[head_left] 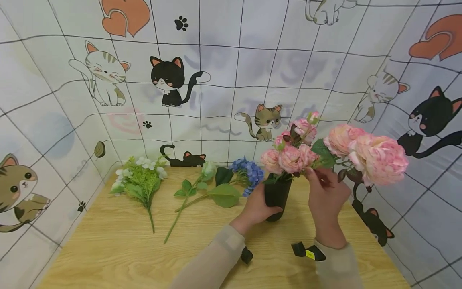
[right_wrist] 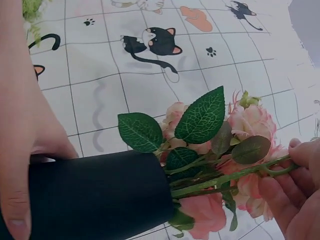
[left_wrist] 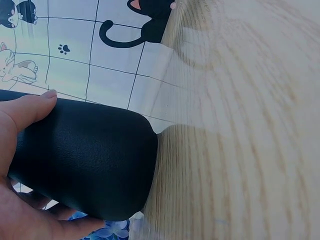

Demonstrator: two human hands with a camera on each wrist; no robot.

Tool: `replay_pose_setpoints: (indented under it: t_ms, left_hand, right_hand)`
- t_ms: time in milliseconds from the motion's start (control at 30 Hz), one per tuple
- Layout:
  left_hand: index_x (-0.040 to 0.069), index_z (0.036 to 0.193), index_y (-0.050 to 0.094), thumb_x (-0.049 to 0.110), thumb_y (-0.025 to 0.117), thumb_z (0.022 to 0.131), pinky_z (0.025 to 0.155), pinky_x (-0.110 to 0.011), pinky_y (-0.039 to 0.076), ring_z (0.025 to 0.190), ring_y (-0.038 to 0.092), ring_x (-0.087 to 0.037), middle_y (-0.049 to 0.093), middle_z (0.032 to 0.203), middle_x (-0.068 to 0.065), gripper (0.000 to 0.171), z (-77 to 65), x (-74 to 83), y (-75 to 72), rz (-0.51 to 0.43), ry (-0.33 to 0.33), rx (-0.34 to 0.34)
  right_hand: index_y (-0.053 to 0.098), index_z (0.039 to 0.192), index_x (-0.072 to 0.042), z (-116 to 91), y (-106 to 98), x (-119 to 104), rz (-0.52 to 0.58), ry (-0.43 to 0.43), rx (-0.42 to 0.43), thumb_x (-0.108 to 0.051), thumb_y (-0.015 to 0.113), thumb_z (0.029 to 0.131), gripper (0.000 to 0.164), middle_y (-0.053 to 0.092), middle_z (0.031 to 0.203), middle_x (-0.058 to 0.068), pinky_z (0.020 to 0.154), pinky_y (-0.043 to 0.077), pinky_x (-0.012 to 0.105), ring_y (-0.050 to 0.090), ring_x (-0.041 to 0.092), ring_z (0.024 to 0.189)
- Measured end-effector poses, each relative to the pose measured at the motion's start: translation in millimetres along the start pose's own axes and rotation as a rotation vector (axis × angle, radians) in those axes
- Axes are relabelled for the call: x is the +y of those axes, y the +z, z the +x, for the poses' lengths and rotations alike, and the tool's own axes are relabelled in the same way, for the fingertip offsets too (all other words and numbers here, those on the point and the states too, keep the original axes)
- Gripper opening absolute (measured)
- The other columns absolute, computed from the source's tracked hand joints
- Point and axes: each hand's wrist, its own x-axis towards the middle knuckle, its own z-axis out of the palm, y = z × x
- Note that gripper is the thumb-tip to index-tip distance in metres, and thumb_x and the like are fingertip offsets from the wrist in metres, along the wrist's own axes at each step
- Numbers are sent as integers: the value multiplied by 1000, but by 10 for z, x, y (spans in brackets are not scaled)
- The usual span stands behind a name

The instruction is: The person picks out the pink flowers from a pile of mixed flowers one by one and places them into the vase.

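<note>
In the head view a black vase (head_left: 277,197) stands on the wooden table, slightly tilted, with pink flowers (head_left: 290,156) crowding its mouth. My left hand (head_left: 257,206) grips its side; the left wrist view has the thumb and fingers around the dark vase body (left_wrist: 95,155). My right hand (head_left: 328,200) pinches a green stem (right_wrist: 235,176) between thumb and fingers. That stem runs into the vase mouth in the right wrist view. Large pink blooms (head_left: 377,158) lean out to the right above this hand. The stem's lower end is hidden inside the vase.
Left on the table lie a white-and-green flower bunch (head_left: 144,180), a pale rose stem (head_left: 185,204) and a blue hydrangea (head_left: 249,172) with a broad leaf. A cat-patterned cloth (head_left: 216,100) rises behind and at both sides. Black straps (head_left: 308,252) sit by the wrists.
</note>
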Motion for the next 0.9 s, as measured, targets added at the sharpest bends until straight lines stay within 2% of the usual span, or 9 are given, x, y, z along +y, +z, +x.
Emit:
replay_pose_setpoints:
  t_ms: [133, 233, 400, 733, 900]
  left_hand:
    - [11, 152, 27, 48, 79, 76, 103, -44, 45, 130, 49, -26, 45, 148, -10, 99, -9, -7, -27, 4, -2, 11]
    - [10, 152, 27, 48, 79, 76, 103, -44, 45, 130, 49, -27, 45, 148, -11, 99, -16, -1, -30, 11, -10, 8]
    - [10, 150, 30, 46, 80, 75, 102, -42, 45, 128, 51, -25, 48, 145, -11, 97, -17, 17, -28, 19, -6, 12]
    - [10, 154, 22, 47, 79, 76, 105, -43, 43, 134, 45, -26, 41, 151, -11, 103, -11, 29, -51, 10, -12, -4]
    - [13, 155, 21, 46, 80, 76, 105, -44, 43, 134, 45, -26, 41, 152, -10, 104, -9, 9, -30, 3, 5, 3]
  right_hand:
    - [75, 80, 2, 112, 73, -32, -123, -24, -85, -4, 78, 80, 6, 70, 70, 18, 59, 48, 11, 64, -6, 66]
    - [75, 82, 0, 184, 118, -36, -165, -8, -124, -9, 77, 82, 9, 71, 74, 18, 59, 47, 9, 64, -8, 68]
    - [74, 83, 1, 229, 159, -46, -196, 10, -140, -10, 77, 82, 11, 73, 77, 17, 62, 47, 7, 62, -13, 71]
    - [74, 86, 0, 388, 136, -147, -313, -38, -208, -17, 74, 86, 17, 73, 71, 16, 64, 44, 4, 55, -20, 62]
    - [75, 88, -1, 352, 130, -137, -342, 0, -225, -18, 73, 87, 17, 74, 73, 15, 64, 45, 4, 55, -19, 63]
